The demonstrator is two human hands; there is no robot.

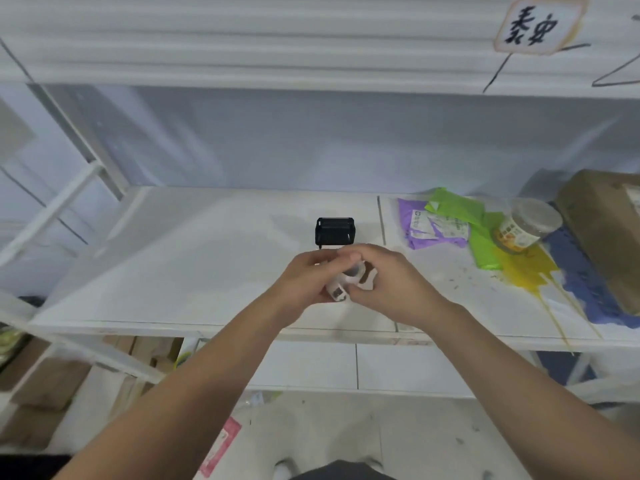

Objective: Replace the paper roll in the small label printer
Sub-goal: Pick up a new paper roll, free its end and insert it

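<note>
Over the near middle of the white shelf (173, 271), both hands meeting around a small white object. Left hand (304, 282) cupped under and behind it, fingers (320, 259) closed on its left side. Between the hands, white label printer (341, 287), tilted, a dark printed patch showing near its lower end; beside it a rounded translucent piece with a dark hollow, probably the paper roll (355, 271) or its bay, too blurred to tell which. Right hand (388, 282) wrapped on the right side, fingers (349, 256) curled over the top, gripping. Just beyond, a black boxy part (335, 231) standing on the shelf, apart from the hands. Far right: purple and green bags (443, 220), a tipped jar (528, 225), a yellow spill, a cardboard box (609, 230).

Step in hand, by judgement: working at the roll compartment, seating or freeing the roll. Next move calls for a steady left-hand hold while the right aligns the roll squarely.
</note>
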